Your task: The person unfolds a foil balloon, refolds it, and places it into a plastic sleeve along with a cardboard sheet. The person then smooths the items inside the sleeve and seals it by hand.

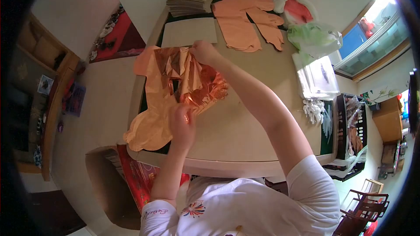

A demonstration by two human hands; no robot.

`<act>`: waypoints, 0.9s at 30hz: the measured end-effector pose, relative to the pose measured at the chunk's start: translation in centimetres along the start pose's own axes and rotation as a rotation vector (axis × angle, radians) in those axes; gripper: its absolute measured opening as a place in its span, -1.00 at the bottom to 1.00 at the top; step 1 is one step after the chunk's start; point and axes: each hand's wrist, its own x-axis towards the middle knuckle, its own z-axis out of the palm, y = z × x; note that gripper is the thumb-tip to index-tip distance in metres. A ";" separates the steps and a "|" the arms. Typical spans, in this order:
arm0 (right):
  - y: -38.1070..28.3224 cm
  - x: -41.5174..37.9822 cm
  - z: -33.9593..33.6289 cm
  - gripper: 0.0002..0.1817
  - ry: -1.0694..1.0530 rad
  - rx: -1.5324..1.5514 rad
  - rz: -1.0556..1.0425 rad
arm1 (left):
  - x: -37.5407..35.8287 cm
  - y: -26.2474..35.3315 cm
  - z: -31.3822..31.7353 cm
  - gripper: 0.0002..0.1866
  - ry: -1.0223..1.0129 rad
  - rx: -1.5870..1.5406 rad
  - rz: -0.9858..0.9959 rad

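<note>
On the left part of the table lies a shiny rose-gold foil sheet [155, 96], partly lifted and crumpled. My right hand [204, 53] is closed on its upper edge, near a grey board. My left hand [181, 120] is closed at the foil's lower middle, with a bit of foil showing by the fingers. Between the two hands the foil hangs in folds. More flat rose-gold foil pieces [238, 22] lie at the back of the table.
A stack of boards [190, 1] and a single board [189, 32] are at the back. Clear plastic bags [317, 78], a green-white bag [315, 39] and white ties [314, 110] lie right. A black crate [352, 126] stands beside the table, a cardboard box [107, 183] below left.
</note>
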 end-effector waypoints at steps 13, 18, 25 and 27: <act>-9.8 -4.2 -6.9 -0.64 -0.308 0.348 0.065 | 8.2 3.4 6.4 -0.42 -0.553 0.235 -0.339; -8.6 -12.0 -14.0 -0.66 0.235 0.898 0.091 | 8.5 1.7 7.9 -0.41 -0.372 0.102 -0.207; 7.8 -26.6 -14.5 -0.79 0.823 0.964 0.343 | 6.7 -1.3 10.6 -0.37 -0.133 0.044 0.034; 10.5 -31.5 -12.5 -0.79 0.811 0.734 0.371 | 6.0 -1.9 11.2 -0.34 -0.186 0.516 0.025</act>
